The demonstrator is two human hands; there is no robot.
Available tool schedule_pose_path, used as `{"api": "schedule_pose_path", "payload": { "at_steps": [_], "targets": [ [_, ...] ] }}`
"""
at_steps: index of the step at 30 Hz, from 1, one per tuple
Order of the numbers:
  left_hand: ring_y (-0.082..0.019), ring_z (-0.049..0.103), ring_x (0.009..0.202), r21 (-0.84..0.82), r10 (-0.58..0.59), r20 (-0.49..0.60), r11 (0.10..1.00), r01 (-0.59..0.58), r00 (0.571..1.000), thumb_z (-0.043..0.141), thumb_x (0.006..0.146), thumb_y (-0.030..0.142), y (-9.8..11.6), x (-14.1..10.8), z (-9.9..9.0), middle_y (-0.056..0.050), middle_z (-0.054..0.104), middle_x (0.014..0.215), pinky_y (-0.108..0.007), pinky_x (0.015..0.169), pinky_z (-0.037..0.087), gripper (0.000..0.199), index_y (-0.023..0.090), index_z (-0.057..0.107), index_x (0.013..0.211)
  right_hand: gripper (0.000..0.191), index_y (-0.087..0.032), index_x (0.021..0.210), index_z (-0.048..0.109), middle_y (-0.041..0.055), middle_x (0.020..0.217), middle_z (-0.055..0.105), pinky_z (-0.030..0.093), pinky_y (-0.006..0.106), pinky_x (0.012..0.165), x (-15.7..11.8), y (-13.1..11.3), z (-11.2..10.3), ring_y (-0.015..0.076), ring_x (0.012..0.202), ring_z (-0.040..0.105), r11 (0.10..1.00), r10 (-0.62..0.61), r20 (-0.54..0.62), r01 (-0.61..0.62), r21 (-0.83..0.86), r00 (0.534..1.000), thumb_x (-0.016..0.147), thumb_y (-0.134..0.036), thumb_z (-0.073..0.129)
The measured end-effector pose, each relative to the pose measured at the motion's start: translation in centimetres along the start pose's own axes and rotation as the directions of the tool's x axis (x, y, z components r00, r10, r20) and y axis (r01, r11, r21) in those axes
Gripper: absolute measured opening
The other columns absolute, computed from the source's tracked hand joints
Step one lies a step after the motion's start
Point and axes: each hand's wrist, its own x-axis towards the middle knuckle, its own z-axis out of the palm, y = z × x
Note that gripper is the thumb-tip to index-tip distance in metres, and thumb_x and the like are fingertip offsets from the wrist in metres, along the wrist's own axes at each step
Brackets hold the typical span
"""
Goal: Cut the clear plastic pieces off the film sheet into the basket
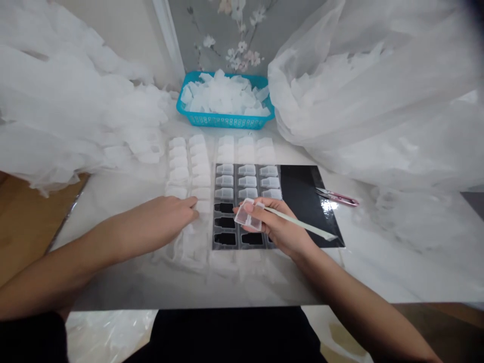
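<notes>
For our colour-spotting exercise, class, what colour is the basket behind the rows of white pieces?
The basket is turquoise blue, best seen in the head view.

Left forearm: enters at the lower left of the frame, slanting up toward the centre.
Left hand: left of centre, back upward, fingers pointing right and curled down, their grip hidden.
Right forearm: rises from the lower right corner toward the centre, bare.
Right hand: just right of centre, pinching, thumb laid over the bent fingers.
Lower body: bottom centre, dark-clothed.
</notes>
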Motion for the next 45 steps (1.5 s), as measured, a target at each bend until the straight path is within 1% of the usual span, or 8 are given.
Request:
{"api": "schedule_pose_path", "payload": {
  "at_steps": [5, 11, 15, 21, 27, 33, 40, 45],
  "targets": [
    [-0.016, 0.069, 0.079, -0.465, 0.133, -0.135, 0.866, -0.181, 0.982, 0.056, 0.091, 0.036, 1.1, 1.0, -2.8, -0.003, 0.072, 0.102, -0.025, 0.066, 0.051, 0.03, 0.029, 0.068, 0.118, 0.025, -0.018, 0.08, 0.073, 0.0056, 0.09, 0.072, 0.057, 0.028, 0.067, -0.2, -0.1, -0.2, 0.0166, 0.078, 0.066, 0.998, -0.051, 0.051, 0.053, -0.032, 0.997, 0.073, -0.041, 0.081],
    [-0.024, 0.073, 0.094, -0.975, 0.136, -0.124, 0.169, -0.147, 0.983, 0.053, 0.095, 0.045, 2.1, 3.7, -1.1, -0.012, 0.073, 0.106, -0.036, 0.078, 0.06, 0.041, 0.024, 0.063, 0.128, 0.026, -0.017, 0.085, 0.077, 0.0031, 0.074, 0.07, 0.051, 0.027, 0.061, -0.7, -0.5, -0.2, 0.0156, 0.067, 0.063, 0.992, -0.081, 0.102, 0.09, -0.088, 0.991, 0.071, -0.038, 0.083],
    [-0.025, 0.074, 0.09, -0.997, 0.087, -0.071, -0.011, -0.071, 0.994, 0.063, 0.089, 0.046, 2.3, 4.4, 0.0, -0.013, 0.074, 0.106, -0.039, 0.084, 0.06, 0.042, 0.021, 0.067, 0.123, 0.023, -0.018, 0.083, 0.077, 0.0018, 0.07, 0.068, 0.048, 0.027, 0.059, -0.8, -0.6, -0.3, 0.0146, 0.063, 0.06, 0.992, -0.113, 0.063, 0.117, -0.053, 0.992, 0.07, -0.036, 0.084],
    [-0.024, 0.073, 0.094, -0.996, 0.079, -0.061, -0.07, -0.056, 0.995, 0.066, 0.089, 0.041, 2.8, 4.5, -0.2, -0.01, 0.074, 0.106, -0.036, 0.086, 0.06, 0.035, 0.023, 0.07, 0.118, 0.022, -0.019, 0.081, 0.076, 0.0016, 0.071, 0.069, 0.047, 0.027, 0.06, -0.7, -0.7, -0.6, 0.0146, 0.063, 0.06, 0.985, -0.163, 0.034, 0.165, -0.058, 0.986, 0.072, -0.039, 0.082],
    [-0.025, 0.072, 0.097, -0.993, 0.052, -0.071, -0.099, -0.066, 0.996, 0.068, 0.087, 0.04, 3.3, 4.5, 0.2, -0.009, 0.063, 0.131, -0.04, 0.091, 0.059, 0.033, 0.025, 0.07, 0.117, 0.022, -0.021, 0.09, 0.079, 0.001, 0.073, 0.069, 0.046, 0.027, 0.061, -0.7, -0.5, -0.9, 0.0144, 0.065, 0.06, 0.979, -0.189, 0.057, 0.193, -0.072, 0.98, 0.072, -0.033, 0.082],
    [-0.025, 0.072, 0.099, -0.993, 0.019, -0.069, -0.096, -0.067, 0.997, 0.067, 0.088, 0.039, 3.6, 4.5, 0.7, -0.011, 0.069, 0.119, -0.043, 0.093, 0.058, 0.039, 0.023, 0.065, 0.124, 0.031, -0.023, 0.103, 0.078, 0.0017, 0.08, 0.074, 0.05, 0.03, 0.069, -0.7, -0.5, -0.9, 0.0165, 0.073, 0.064, 0.964, -0.22, 0.076, 0.229, -0.134, 0.973, 0.074, -0.032, 0.08],
    [-0.018, 0.073, 0.089, -0.979, -0.055, -0.192, 0.076, -0.188, 0.98, 0.066, 0.089, 0.034, 4.4, 4.7, 1.5, -0.01, 0.067, 0.121, -0.032, 0.081, 0.062, 0.031, 0.02, 0.063, 0.116, 0.03, -0.027, 0.103, 0.078, 0.0012, 0.096, 0.077, 0.056, 0.036, 0.081, -1.0, -0.3, -0.6, 0.0244, 0.092, 0.07, 0.886, -0.341, -0.006, 0.319, -0.338, 0.94, 0.074, -0.033, 0.081],
    [-0.017, 0.072, 0.089, -0.897, -0.098, -0.404, 0.234, -0.374, 0.909, 0.071, 0.085, 0.029, 5.0, 4.5, 2.7, -0.012, 0.051, 0.143, -0.029, 0.078, 0.063, 0.029, 0.02, 0.063, 0.111, 0.038, -0.034, 0.114, 0.073, -0.0005, 0.109, 0.075, 0.056, 0.041, 0.089, -1.7, -0.1, -0.1, 0.0262, 0.096, 0.071, 0.754, -0.515, -0.008, 0.449, -0.479, 0.857, 0.076, -0.037, 0.08]
  ]
}}
